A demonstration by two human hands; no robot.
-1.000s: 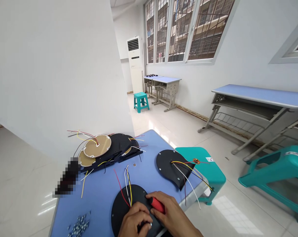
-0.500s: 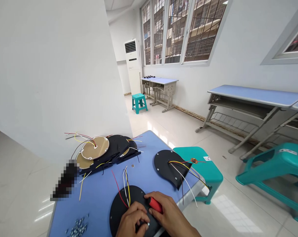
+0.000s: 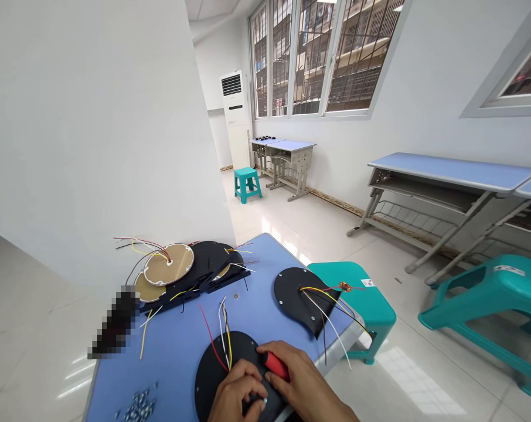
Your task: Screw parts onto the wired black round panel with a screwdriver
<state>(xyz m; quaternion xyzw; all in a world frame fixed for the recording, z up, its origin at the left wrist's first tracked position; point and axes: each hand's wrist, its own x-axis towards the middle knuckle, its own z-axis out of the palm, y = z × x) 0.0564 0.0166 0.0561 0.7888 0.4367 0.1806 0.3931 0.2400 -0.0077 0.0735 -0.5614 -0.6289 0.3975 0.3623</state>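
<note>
A round black plate [image 3: 213, 375] with red, white, yellow and black wires lies at the table's near edge, under both hands. My left hand [image 3: 237, 391] is closed over the plate, with a small silver screw [image 3: 265, 401] at its fingertips; part of the grip is hidden. Wrapped around a red-handled screwdriver [image 3: 276, 366] is my right hand [image 3: 303, 375], just right of the left. The tool's black end points up and left, and its shaft cannot be seen. To the left lies a loose pile of screws [image 3: 139, 405].
Another black plate [image 3: 294, 296] with wires lies at the table's right edge, beside a teal stool [image 3: 351, 272]. Stacked tan-faced discs [image 3: 171, 266] and black plates fill the back left of the blue table [image 3: 257, 310]. A white wall [image 3: 116, 146] rises behind them.
The view has shifted very slightly. Both hands, the screwdriver and the plate stay in nearly the same positions.
</note>
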